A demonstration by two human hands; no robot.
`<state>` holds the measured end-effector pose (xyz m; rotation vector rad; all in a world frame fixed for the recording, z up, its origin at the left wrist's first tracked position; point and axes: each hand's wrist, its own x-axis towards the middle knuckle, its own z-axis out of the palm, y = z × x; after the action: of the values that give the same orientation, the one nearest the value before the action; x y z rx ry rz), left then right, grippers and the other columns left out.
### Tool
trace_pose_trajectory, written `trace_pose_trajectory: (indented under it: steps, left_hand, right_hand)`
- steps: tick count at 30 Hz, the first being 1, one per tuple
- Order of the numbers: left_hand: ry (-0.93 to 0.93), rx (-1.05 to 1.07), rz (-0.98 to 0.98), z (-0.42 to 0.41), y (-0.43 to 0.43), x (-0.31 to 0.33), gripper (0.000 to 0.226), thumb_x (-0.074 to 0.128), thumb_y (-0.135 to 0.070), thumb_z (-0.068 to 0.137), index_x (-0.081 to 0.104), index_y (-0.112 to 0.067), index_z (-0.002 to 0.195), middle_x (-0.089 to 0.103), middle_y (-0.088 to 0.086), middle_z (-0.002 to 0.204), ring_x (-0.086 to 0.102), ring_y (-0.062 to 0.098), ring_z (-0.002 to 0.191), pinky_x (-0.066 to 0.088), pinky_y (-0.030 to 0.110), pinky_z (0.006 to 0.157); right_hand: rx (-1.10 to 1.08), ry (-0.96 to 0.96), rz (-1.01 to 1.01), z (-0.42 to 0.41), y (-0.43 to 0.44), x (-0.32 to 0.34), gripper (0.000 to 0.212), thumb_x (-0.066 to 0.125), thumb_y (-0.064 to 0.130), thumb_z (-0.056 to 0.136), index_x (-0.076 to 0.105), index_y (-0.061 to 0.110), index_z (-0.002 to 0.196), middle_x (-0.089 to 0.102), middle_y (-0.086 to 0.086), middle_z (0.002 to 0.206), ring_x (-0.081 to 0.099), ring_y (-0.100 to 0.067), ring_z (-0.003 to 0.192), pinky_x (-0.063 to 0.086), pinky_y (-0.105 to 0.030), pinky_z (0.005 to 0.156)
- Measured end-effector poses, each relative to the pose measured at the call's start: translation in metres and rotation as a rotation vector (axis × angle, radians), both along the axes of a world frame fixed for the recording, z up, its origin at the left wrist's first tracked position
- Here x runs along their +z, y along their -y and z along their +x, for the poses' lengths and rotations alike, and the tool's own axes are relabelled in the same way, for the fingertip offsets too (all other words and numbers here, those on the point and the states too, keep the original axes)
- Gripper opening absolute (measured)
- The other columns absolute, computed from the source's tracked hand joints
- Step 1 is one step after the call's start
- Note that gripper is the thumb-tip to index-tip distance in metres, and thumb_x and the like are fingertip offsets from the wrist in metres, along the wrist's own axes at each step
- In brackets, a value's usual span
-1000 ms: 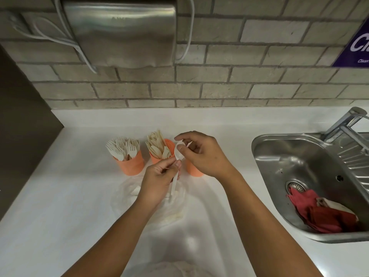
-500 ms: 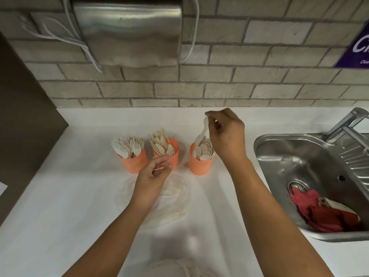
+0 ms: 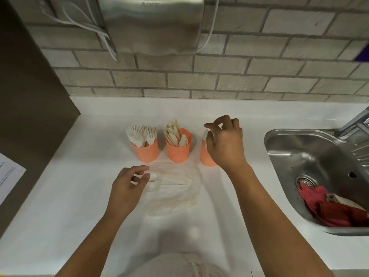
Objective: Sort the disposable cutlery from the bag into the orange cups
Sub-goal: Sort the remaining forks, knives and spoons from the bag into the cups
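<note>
Three orange cups stand in a row on the white counter (image 3: 79, 196). The left cup (image 3: 145, 151) holds forks and the middle cup (image 3: 178, 152) holds knives. My right hand (image 3: 225, 144) hovers over the right cup (image 3: 205, 157) and hides most of it, fingers loosely curled and apart. A white spoon (image 3: 205, 134) sticks up from that cup beside my thumb. In front of the cups lies a clear plastic bag (image 3: 191, 174) with several pieces of cutlery inside. My left hand (image 3: 127, 186) rests at its left end, relaxed fingertips next to a spoon (image 3: 154, 177).
A steel sink (image 3: 299, 148) with a red cloth (image 3: 329, 208) and a tap (image 3: 357, 120) lies to the right. A steel hand dryer (image 3: 151, 23) with cables hangs on the brick wall. A dark panel (image 3: 30, 96) borders the left. A pale bundle (image 3: 179, 264) sits at the near edge.
My right hand carried a spoon from in front of the cups to the right cup and lowered it in. My left hand dropped back to the bag's left end.
</note>
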<state>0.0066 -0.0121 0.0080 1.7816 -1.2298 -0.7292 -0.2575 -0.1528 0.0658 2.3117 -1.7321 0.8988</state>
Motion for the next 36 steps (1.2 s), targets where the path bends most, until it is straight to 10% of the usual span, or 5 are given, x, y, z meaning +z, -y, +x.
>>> trace_pose_trajectory:
  steps: [6, 11, 18, 36]
  left_hand:
    - [0.511, -0.071, 0.181, 0.028, 0.003, -0.034, 0.026, 0.085, -0.038, 0.082, 0.076, -0.046, 0.104, 0.056, 0.009, 0.124, 0.051, 0.026, 0.128, 0.027, 0.030, 0.103]
    - [0.478, -0.207, 0.442, 0.018, 0.005, -0.037, 0.074, 0.080, -0.045, 0.084, 0.051, -0.025, 0.149, 0.037, 0.011, 0.143, 0.044, 0.032, 0.132, 0.041, 0.038, 0.111]
    - [0.509, -0.304, 0.450, 0.015, 0.008, -0.037, 0.112, 0.087, -0.019, 0.079, 0.013, -0.011, 0.163, 0.009, 0.013, 0.159, 0.045, 0.037, 0.138, 0.048, 0.037, 0.109]
    - [0.541, -0.401, 0.377, 0.037, 0.011, -0.030, 0.119, 0.083, -0.013, 0.080, 0.000, -0.020, 0.164, 0.007, 0.007, 0.156, 0.055, 0.032, 0.126, 0.056, 0.034, 0.097]
  right_hand:
    - [0.587, 0.170, 0.490, 0.059, -0.063, -0.016, 0.026, 0.056, 0.009, 0.087, 0.075, 0.011, 0.105, 0.067, -0.006, 0.098, 0.063, -0.021, 0.085, 0.050, -0.032, 0.081]
    - [0.395, -0.250, 0.601, 0.095, -0.088, -0.080, 0.040, 0.057, 0.019, 0.091, 0.056, 0.009, 0.130, 0.050, -0.013, 0.124, 0.046, -0.035, 0.111, 0.047, -0.045, 0.090]
    - [0.288, -0.422, 0.638, 0.109, -0.081, -0.095, 0.043, 0.061, 0.020, 0.088, 0.050, 0.008, 0.128, 0.046, -0.012, 0.128, 0.044, -0.035, 0.116, 0.042, -0.050, 0.092]
    - [0.141, -0.441, 0.696, 0.141, -0.075, -0.102, 0.042, 0.060, 0.015, 0.093, 0.045, 0.008, 0.132, 0.050, -0.014, 0.128, 0.050, -0.033, 0.118, 0.045, -0.051, 0.094]
